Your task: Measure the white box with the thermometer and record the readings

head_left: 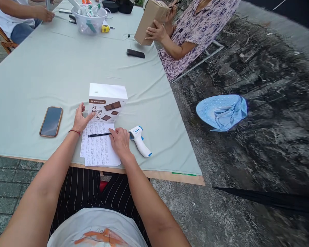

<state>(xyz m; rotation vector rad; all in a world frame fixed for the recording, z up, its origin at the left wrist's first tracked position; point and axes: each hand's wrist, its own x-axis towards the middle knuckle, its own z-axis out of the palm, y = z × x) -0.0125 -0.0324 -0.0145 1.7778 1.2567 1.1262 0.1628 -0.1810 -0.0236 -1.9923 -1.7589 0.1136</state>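
Observation:
A white NutriMotion box (108,103) with brown chocolate pictures stands upright on the table, at the far end of some printed sheets (99,151). My left hand (81,119) is at the box's left edge, fingers spread, its thumb across the front panel. Over the right side of the sheets, my right hand (120,142) has its fingers curled on one end of a black pen (99,135), which lies level above the print. Just right of that hand lies a white and blue infrared thermometer (140,141).
A phone (51,121) lies left of the sheets. Farther off are a black case (135,53), a yellow tape measure (105,28) and a clear basket (89,23) with bottles. One person holds a cardboard box (150,22); another sits far left. A blue cap (221,111) is on the ground.

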